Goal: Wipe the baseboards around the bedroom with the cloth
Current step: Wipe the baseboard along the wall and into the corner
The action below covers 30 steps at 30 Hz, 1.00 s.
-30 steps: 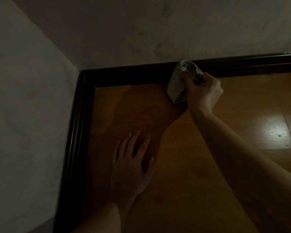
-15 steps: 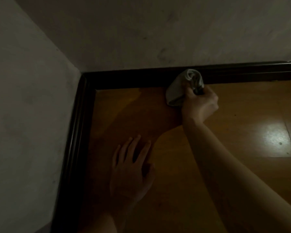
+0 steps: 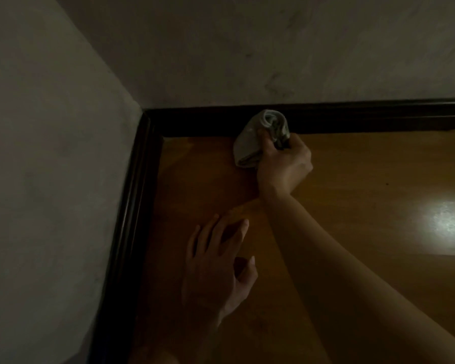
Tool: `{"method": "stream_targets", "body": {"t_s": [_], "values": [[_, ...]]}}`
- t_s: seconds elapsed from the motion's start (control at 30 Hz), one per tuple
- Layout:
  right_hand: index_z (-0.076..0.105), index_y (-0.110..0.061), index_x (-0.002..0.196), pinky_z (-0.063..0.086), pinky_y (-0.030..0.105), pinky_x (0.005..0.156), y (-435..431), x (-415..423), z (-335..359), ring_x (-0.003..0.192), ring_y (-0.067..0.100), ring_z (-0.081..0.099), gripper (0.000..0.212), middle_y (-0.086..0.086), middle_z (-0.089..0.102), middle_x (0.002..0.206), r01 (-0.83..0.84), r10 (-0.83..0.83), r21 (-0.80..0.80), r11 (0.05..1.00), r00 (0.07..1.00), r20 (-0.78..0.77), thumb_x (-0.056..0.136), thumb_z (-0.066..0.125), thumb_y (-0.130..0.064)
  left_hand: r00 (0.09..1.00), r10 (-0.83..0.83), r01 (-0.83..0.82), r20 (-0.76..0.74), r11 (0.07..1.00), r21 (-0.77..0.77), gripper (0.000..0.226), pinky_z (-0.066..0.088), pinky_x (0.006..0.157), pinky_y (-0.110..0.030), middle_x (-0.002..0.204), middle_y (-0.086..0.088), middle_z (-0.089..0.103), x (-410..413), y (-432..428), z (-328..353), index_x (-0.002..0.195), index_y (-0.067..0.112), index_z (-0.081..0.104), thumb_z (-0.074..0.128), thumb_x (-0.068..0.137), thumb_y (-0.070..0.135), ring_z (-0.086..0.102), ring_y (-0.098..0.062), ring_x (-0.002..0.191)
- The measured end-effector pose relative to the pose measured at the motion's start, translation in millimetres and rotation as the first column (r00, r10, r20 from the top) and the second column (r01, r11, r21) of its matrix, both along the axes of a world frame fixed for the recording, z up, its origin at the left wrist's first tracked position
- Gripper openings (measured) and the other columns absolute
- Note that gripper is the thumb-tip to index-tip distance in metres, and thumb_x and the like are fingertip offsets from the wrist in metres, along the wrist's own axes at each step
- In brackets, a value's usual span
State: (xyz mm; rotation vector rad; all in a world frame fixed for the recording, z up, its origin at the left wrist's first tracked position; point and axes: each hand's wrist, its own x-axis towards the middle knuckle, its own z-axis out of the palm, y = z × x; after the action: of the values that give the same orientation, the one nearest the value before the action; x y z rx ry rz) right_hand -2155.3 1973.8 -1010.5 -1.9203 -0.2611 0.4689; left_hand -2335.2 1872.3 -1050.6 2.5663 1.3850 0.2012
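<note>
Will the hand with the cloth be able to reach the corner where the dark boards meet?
Probably yes. The right hand grips the cloth against the back baseboard, and nothing stands between it and the corner; the left hand rests on the floor, off that path.

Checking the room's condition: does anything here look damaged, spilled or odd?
Dark smudges mark the pale wall above the bunched grey cloth, gripped by the right hand against the dark wooden baseboard. Nothing looks spilled or broken.
</note>
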Motion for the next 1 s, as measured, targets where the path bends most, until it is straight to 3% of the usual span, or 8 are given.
{"method": "stream_targets", "body": {"t_s": [0.2,0.3,0.47,0.57,0.67,0.8,1.0], "values": [[0.066,-0.021,0.081,0.050,0.029,0.060,7,-9,9,0.075,0.012,0.064,0.028,-0.006,0.067,0.079,-0.209,0.210,-0.023,0.978,0.978,0.004,0.087,0.074,-0.048,1.000,-0.001,0.001,0.002,1.000,-0.022,0.067,0.023,0.118,-0.047,0.161,0.005,0.035,-1,2,1,0.150,0.040,0.042,0.049,0.086,0.057,0.029,-0.021,0.147],[0.064,-0.020,0.084,0.044,0.028,0.061,-15,13,17,0.080,0.017,0.064,0.024,-0.001,0.067,0.084,-0.201,0.202,-0.026,0.979,0.978,0.059,0.093,0.067,-0.041,1.000,-0.010,0.010,0.011,1.000,-0.005,0.066,0.026,0.119,-0.050,0.159,0.005,0.038,-2,0,1,0.148,0.039,0.045,0.052,0.085,0.057,0.034,-0.022,0.147],[0.064,-0.024,0.091,0.044,0.020,0.063,-62,71,20,0.080,0.008,0.059,0.015,-0.009,0.062,0.086,-0.185,0.193,-0.072,0.980,0.971,0.138,0.092,0.070,-0.039,0.985,0.078,-0.081,0.151,0.997,0.013,0.054,0.024,0.118,-0.053,0.148,0.000,0.051,44,-8,7,0.138,0.033,0.061,0.053,0.090,0.057,0.048,-0.028,0.134],[0.064,-0.025,0.089,0.036,0.013,0.056,-67,91,19,0.076,0.007,0.057,0.019,-0.010,0.060,0.082,-0.179,0.193,-0.090,0.980,0.964,0.182,0.089,0.072,-0.042,0.995,-0.022,0.022,0.093,1.000,0.008,0.055,0.022,0.122,-0.051,0.156,0.002,0.045,83,-15,7,0.145,0.036,0.053,0.050,0.095,0.057,0.042,-0.024,0.142],[0.068,-0.021,0.089,0.041,0.021,0.058,-54,95,10,0.080,0.013,0.061,0.024,-0.003,0.066,0.088,-0.205,0.220,-0.085,0.975,0.948,0.232,0.088,0.072,-0.045,1.000,0.002,-0.003,0.024,0.999,0.037,0.058,0.026,0.119,-0.053,0.155,0.000,0.045,92,-15,4,0.147,0.035,0.051,0.052,0.093,0.057,0.040,-0.026,0.144],[0.061,-0.021,0.082,0.031,0.016,0.054,-34,88,4,0.078,0.013,0.057,0.025,-0.003,0.062,0.086,-0.223,0.236,-0.078,0.972,0.940,0.247,0.088,0.073,-0.042,1.000,0.017,-0.017,-0.020,1.000,0.026,0.063,0.028,0.117,-0.055,0.153,0.000,0.048,93,-15,3,0.150,0.036,0.047,0.053,0.090,0.056,0.040,-0.026,0.142],[0.064,-0.015,0.081,0.038,0.020,0.054,-49,114,-2,0.074,0.012,0.059,0.033,-0.002,0.065,0.082,-0.161,0.170,-0.057,0.985,0.952,0.253,0.085,0.075,-0.046,1.000,-0.004,0.004,0.000,1.000,0.018,0.059,0.024,0.119,-0.054,0.157,0.000,0.043,91,-13,0,0.146,0.035,0.052,0.050,0.091,0.055,0.037,-0.026,0.145]]}}
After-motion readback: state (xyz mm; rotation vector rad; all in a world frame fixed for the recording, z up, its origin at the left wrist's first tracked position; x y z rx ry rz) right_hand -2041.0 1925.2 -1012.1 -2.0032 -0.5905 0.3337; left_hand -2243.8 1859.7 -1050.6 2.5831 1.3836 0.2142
